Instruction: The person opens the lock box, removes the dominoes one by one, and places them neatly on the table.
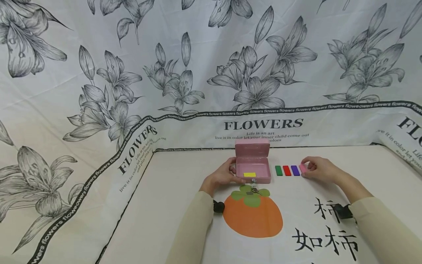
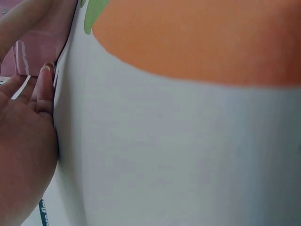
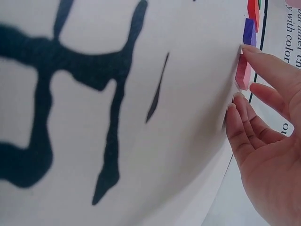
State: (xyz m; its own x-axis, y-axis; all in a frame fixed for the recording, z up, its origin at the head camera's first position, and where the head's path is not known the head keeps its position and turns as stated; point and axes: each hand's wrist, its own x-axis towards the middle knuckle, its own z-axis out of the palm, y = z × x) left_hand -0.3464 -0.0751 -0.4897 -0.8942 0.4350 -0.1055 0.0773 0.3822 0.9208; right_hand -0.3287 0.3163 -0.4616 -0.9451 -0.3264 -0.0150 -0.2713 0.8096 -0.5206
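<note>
The right hand [image 1: 319,169] pinches a pink block [image 1: 303,168] at its fingertips, at the right end of a row near the far edge of the surface [image 1: 165,190]; the block leans slightly off the line of the others. Just to its left lie the purple block [image 1: 295,170], the red block [image 1: 287,170] and the green block [image 1: 278,171], each apart from the next. Left of the row stands an open pink box [image 1: 253,162], its lid raised toward that far edge, with the left hand [image 1: 223,173] gripping its left side, thumb at the front. The head view alone shows the yellow block [image 1: 249,175] inside the box and the keys [image 1: 254,189] hanging at its front. The right wrist view shows what the head view partly hides: digits at either end of the pink block, the other fingers bent below it.
</note>
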